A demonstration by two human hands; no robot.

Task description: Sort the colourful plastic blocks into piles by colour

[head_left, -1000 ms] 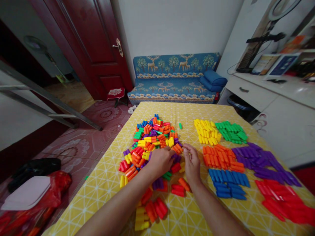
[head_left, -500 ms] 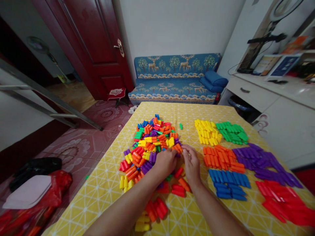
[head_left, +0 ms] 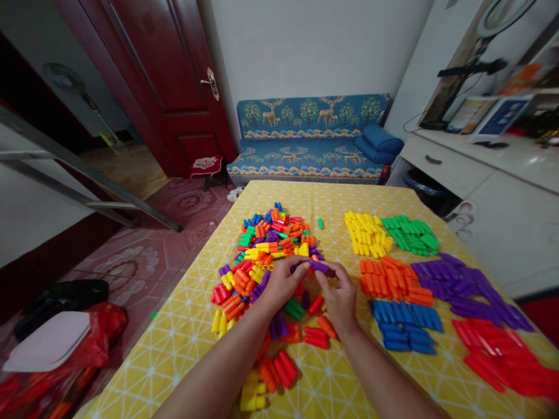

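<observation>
My left hand (head_left: 283,283) and my right hand (head_left: 339,292) meet above the front right side of a mixed heap. Between their fingertips they pinch a purple bullet-shaped plastic block (head_left: 318,266), both hands closed on it. Under and beside the left hand spreads the heap of mixed coloured blocks (head_left: 248,278), partly covered by my hand and forearm. Below the hands lie green blocks (head_left: 293,309), red blocks (head_left: 316,337) and an orange block (head_left: 326,327). More red blocks (head_left: 285,369) and yellow blocks (head_left: 253,393) lie nearer me, by my left forearm.
On the right of the yellow-clothed table (head_left: 329,378) are single-colour groups: yellow (head_left: 367,234), green (head_left: 409,234), orange (head_left: 393,280), purple (head_left: 465,285), blue (head_left: 406,325) and red (head_left: 502,355). A lone green block (head_left: 320,223) lies farther back. A blue sofa (head_left: 310,148) stands beyond.
Orange blocks showed at my fingertips earlier; a purple block is held there now. My left hand has shifted slightly up and left, uncovering green blocks below.
</observation>
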